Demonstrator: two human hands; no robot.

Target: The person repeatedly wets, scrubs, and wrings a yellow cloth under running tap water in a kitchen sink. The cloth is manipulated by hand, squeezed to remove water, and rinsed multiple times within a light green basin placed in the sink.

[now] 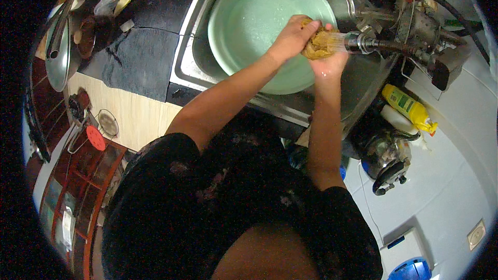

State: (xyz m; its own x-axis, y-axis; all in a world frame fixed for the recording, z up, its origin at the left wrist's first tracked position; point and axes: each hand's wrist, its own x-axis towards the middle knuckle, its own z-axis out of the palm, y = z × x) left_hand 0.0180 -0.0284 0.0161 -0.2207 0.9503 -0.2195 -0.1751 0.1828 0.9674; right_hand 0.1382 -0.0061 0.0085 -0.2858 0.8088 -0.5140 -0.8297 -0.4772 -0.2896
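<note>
Water runs from the metal faucet (pixel 356 42) onto a yellow-brown, leafy-looking bundle (pixel 321 44), whose exact kind I cannot tell. My left hand (pixel 291 37) grips the bundle from the left, thumb across its top. My right hand (pixel 330 66) cups it from below and the right, with the fingers partly hidden behind it. Both hands are over the right part of a large pale green basin (pixel 268 83), which sits in the stainless steel sink (pixel 190 72). Water drops show on the basin's inner surface.
A dark cloth (pixel 136 62) lies on the counter left of the sink. Right of the sink are a yellow bottle (pixel 406 107) and a shiny kettle (pixel 389 155). A pan lid (pixel 58 62) stands far left, near a red round utensil head (pixel 95 138).
</note>
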